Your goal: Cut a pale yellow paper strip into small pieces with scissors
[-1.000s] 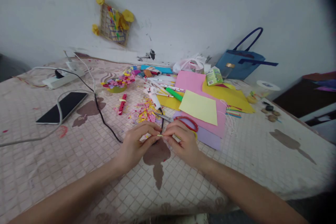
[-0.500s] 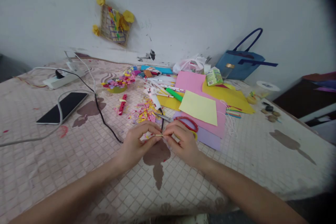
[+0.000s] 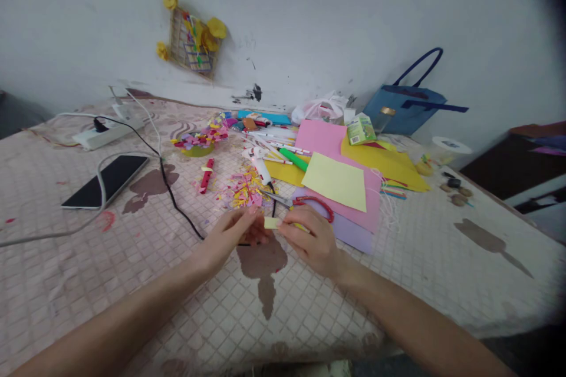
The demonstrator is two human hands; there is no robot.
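Basically, right hand (image 3: 312,235) has a pale yellow paper piece (image 3: 270,222) pinched at its right end, thumb against fingers. Paper sits between the two hands, above the near-middle of the table (image 3: 212,318). Left hand (image 3: 239,232) is loosely open, thumb apart from curled fingers, next to the paper's free end; can't tell if it touches. Its far fingers are shadowed and hard to read.

Hidden: right hand covers part of the scissors (image 3: 316,206). Black cable (image 3: 170,191) drops out of sight behind left hand. Pink sheet (image 3: 321,135) is partly under the pale yellow sheet (image 3: 336,181). Both forearms run off the bottom; dark furniture (image 3: 499,159) at right is cut by the frame edge. Contents of the plastic bag (image 3: 321,109): unreadable.

Counts: 1 scissors, 1 glue gun (image 3: 255,160), 1 red roll (image 3: 206,177) with a pale band, 1 black-screened device (image 3: 106,182), 1 power strip (image 3: 108,134), 1 green box (image 3: 360,129), 1 blue bag (image 3: 400,109). Wall piece (image 3: 194,41) has 3 yellow flowers at its corners. White sticks (image 3: 276,135) overlap, no reliable count; same for the paper scraps (image 3: 246,188).
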